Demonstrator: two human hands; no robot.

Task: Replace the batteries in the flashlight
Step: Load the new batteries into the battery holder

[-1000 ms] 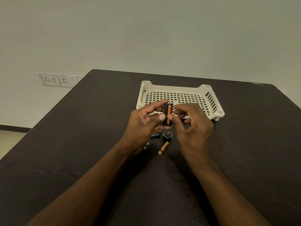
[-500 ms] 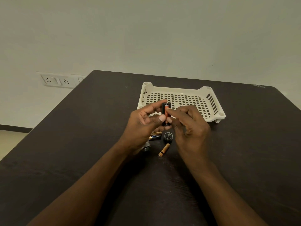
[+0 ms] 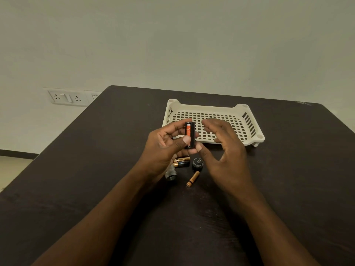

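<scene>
Dim, even light, soft shadows, wide-angle bending at edges, slight blur throughout.

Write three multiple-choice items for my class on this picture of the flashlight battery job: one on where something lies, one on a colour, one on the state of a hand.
1. Where does the white basket sit?
A. On the table beyond the hands
B. On the floor
C. In the person's lap

2. What colour is the battery in the black holder?
A. Green
B. Orange
C. White

3. What is the right hand doing?
A. Gripping the basket
B. Pressing the wall switch
C. Open, holding nothing

Answers:
1 A: the basket stands on the dark table, past both hands.
2 B: an orange cell shows in the holder that the left hand grips.
3 C: its fingers are spread loosely beside the holder.
</scene>
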